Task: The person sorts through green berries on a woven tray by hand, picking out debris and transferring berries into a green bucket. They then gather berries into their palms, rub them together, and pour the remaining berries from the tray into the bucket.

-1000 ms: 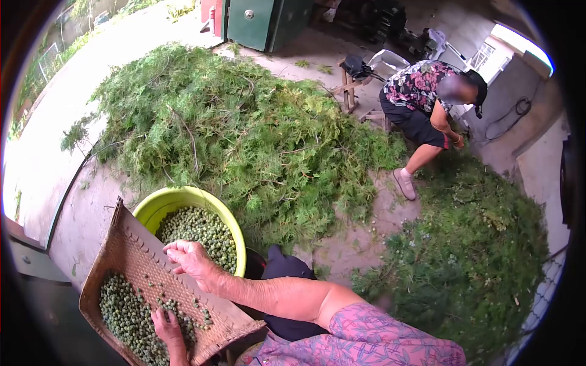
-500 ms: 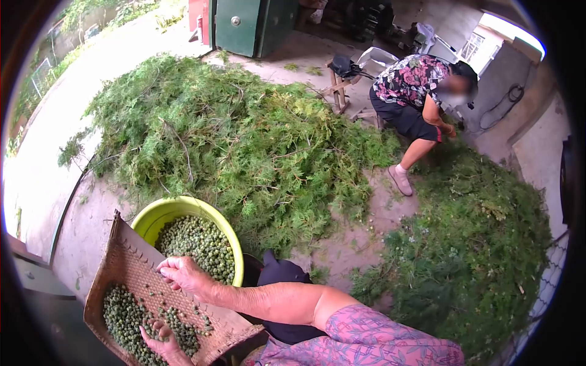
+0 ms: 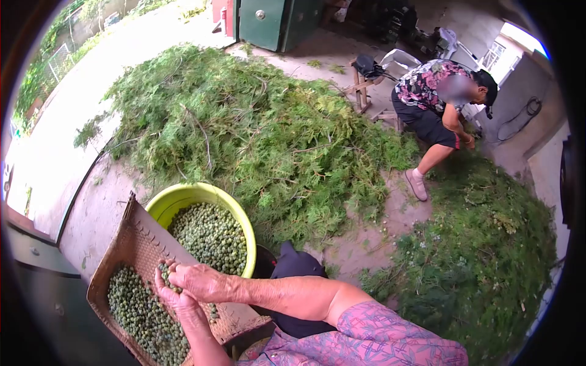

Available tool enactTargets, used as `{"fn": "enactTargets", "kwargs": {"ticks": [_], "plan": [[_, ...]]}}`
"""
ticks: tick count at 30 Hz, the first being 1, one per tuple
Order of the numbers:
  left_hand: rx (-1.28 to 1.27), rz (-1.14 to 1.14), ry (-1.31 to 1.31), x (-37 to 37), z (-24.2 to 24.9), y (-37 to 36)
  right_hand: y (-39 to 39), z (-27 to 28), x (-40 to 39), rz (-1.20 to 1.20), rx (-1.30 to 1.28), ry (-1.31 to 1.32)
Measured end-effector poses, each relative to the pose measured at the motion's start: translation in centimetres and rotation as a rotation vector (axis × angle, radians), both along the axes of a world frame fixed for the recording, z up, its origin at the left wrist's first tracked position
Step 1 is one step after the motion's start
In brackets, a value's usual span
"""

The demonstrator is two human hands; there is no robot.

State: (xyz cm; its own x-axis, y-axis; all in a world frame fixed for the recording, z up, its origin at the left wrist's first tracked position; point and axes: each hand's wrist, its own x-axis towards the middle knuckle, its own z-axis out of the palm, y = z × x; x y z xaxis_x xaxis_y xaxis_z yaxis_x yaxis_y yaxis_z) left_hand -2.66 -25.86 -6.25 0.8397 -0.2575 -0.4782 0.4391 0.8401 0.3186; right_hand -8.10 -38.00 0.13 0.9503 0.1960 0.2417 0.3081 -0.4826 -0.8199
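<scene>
A woven basket tray (image 3: 143, 235) lies tilted at the lower left, with many small round green cones (image 3: 143, 311) in it. My left hand (image 3: 177, 297) is cupped above the tray and holds some of the green cones. Touching it from the right is my right hand (image 3: 198, 280), its fingers bent in over the same cones. Just behind the tray stands a yellow-green bucket (image 3: 249, 235), holding more green cones (image 3: 210, 238).
A large heap of green branches (image 3: 244, 140) covers the middle floor, and a darker heap (image 3: 476, 262) lies right. A person (image 3: 427, 91) bends over beside a wooden stool (image 3: 361, 91). A green metal cabinet (image 3: 259, 24) stands at the back.
My left hand has risen from the cones in the tray, now with cones in it, and meets my right hand. The whole view has shifted slightly.
</scene>
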Motion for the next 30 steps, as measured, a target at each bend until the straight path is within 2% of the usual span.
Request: {"fn": "enactTargets", "kwargs": {"ticks": [1, 2, 3, 4, 5, 7, 9, 11, 13, 19, 20, 25, 27, 30], "plan": [[0.046, -0.001, -0.016, 0.3, -0.5, -0.1, -0.4, 0.5, 0.0, -0.026, 0.012, 0.045], [-0.029, -0.007, 0.032, -0.3, 1.3, -1.0, -0.8, 0.6, 0.1, -0.031, -0.051, -0.005], [0.045, -0.008, 0.110, -1.0, 3.3, -1.9, -1.0, 0.7, 0.1, -0.028, -0.103, -0.052], [-0.052, -0.029, 0.010, -0.6, 1.5, -1.4, -1.0, 0.7, 0.0, -0.060, -0.097, -0.044], [0.027, -0.004, 0.005, -0.3, 0.5, -1.2, -1.0, 0.6, 0.0, -0.075, -0.081, -0.034], [-0.132, 0.004, -0.022, -0.5, 0.5, -1.2, -1.3, -0.6, 0.6, -0.076, -0.042, -0.043], [-0.217, 0.022, -0.044, -0.4, 0.4, -1.3, -1.9, 0.1, 0.9, -0.096, 0.088, -0.019], [-0.177, 0.094, 0.018, -0.7, 1.8, -2.1, -2.4, 0.5, 1.1, -0.118, 0.181, 0.031], [-0.231, 0.095, 0.057, -1.0, 2.8, -2.4, -2.7, 1.1, 1.0, -0.105, 0.350, 0.172], [-0.365, 0.070, 0.013, -1.6, 2.8, -2.6, -3.3, 0.3, 1.6, -0.147, 0.411, 0.193], [-0.344, 0.063, 0.002, -1.7, 2.9, -2.7, -3.5, 0.4, 1.5, -0.144, 0.420, 0.277], [-0.306, 0.042, -0.049, -1.8, 3.1, -3.2, -3.6, 1.0, 1.5, -0.117, 0.270, 0.192], [-0.330, 0.044, -0.049, -2.1, 3.7, -3.4, -3.6, 1.0, 1.3, -0.107, 0.225, 0.083], [-0.370, 0.028, -0.066, -2.1, 3.6, -3.4, -3.7, 1.2, 1.5, -0.172, 0.209, 0.150]]}}
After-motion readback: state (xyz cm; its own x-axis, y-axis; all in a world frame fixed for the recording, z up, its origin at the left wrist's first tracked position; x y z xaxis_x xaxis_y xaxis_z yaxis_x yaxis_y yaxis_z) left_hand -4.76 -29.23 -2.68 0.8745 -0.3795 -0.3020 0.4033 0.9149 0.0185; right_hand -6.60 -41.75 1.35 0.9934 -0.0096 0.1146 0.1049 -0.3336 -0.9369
